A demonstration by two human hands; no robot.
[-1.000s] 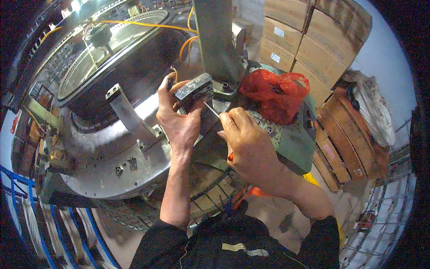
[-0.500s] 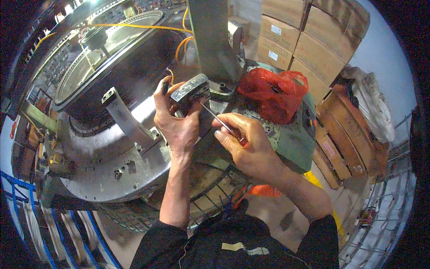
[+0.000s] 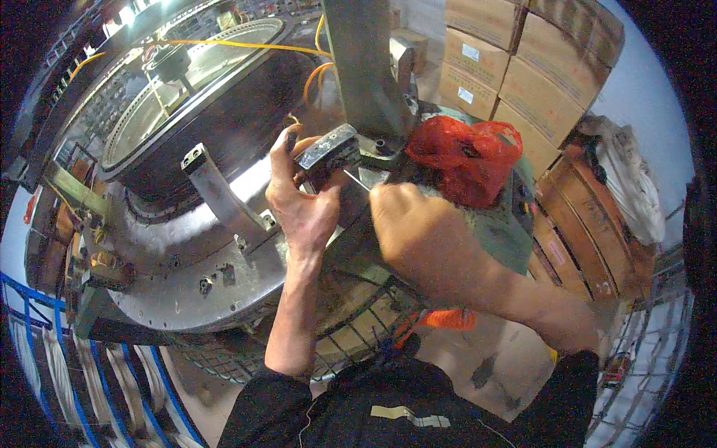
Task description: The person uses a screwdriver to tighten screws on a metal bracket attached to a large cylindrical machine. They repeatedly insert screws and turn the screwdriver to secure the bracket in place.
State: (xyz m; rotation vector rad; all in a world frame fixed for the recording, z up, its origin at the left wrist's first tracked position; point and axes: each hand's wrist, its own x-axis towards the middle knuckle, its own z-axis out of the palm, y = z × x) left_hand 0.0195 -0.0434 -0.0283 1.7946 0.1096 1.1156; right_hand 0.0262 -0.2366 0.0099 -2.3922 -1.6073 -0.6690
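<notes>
My left hand (image 3: 300, 213) is closed around a worn dark metal block (image 3: 330, 146) with a scuffed grey face, holding it up beside a green post. From the block's lower right side a thin steel screwdriver shaft (image 3: 358, 181) runs into my right hand (image 3: 422, 235). That hand is a fist over the handle, which it hides, and motion blurs it a little. The shaft's tip meets the block, but the exact spot it touches is too small to make out.
A large round steel machine (image 3: 172, 291) with an upright curved bracket (image 3: 224, 198) fills the left. The green post (image 3: 366, 82) stands beyond the block. A red plastic bag (image 3: 474, 160) lies on a green surface at right, cardboard boxes (image 3: 538, 82) behind it. Wire mesh (image 3: 358, 328) curves below.
My right hand has turned over, knuckles now up, and its forearm has swung outward to the right. The left hand keeps its hold on the block. The whole view has shifted slightly.
</notes>
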